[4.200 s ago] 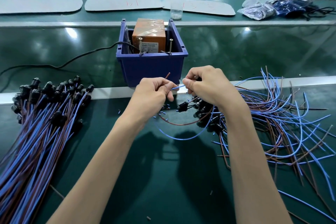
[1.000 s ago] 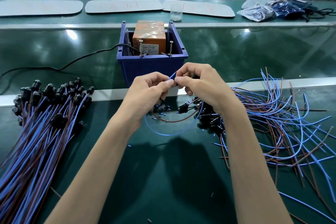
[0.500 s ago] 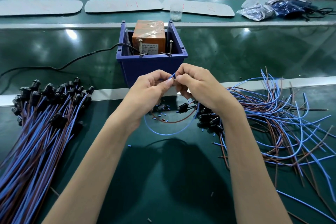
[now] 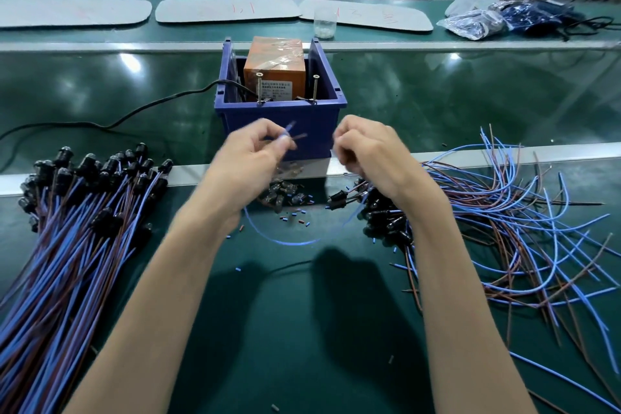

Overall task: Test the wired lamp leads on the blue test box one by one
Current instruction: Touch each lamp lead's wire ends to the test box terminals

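The hands have just come apart. Half a second ago both sets of fingertips met on the tip of one blue wire in front of the blue test box (image 4: 279,116). Now the left hand (image 4: 250,158) alone pinches the two bare-ended lead tips (image 4: 291,132), one blue and one brown. They stick up side by side between thumb and fingers, blurred by motion, just in front of the box's near wall. The right hand (image 4: 369,151) has drawn off to the right with its fingers curled inward, and I cannot tell whether it holds anything.

The lead's blue wire (image 4: 285,241) hangs from the left hand in a loop on the counter (image 4: 302,329) and runs back toward the heap of black lamp heads (image 4: 386,222) under the right wrist. Small offcuts of insulation (image 4: 295,215) lie scattered between the hands.

The fiddling with the tips looks finished, so this lead seems ready for its test. The likely next move is to touch the tips to the two upright screws (image 4: 259,87) on the box's near rim, one tip to each, which means spreading them first.

A tidy bundle of leads (image 4: 77,228) lies along the counter's left side, and a loose tangle (image 4: 521,212) spreads toward its right edge. If the tangle is the untested stock, much of the task remains.
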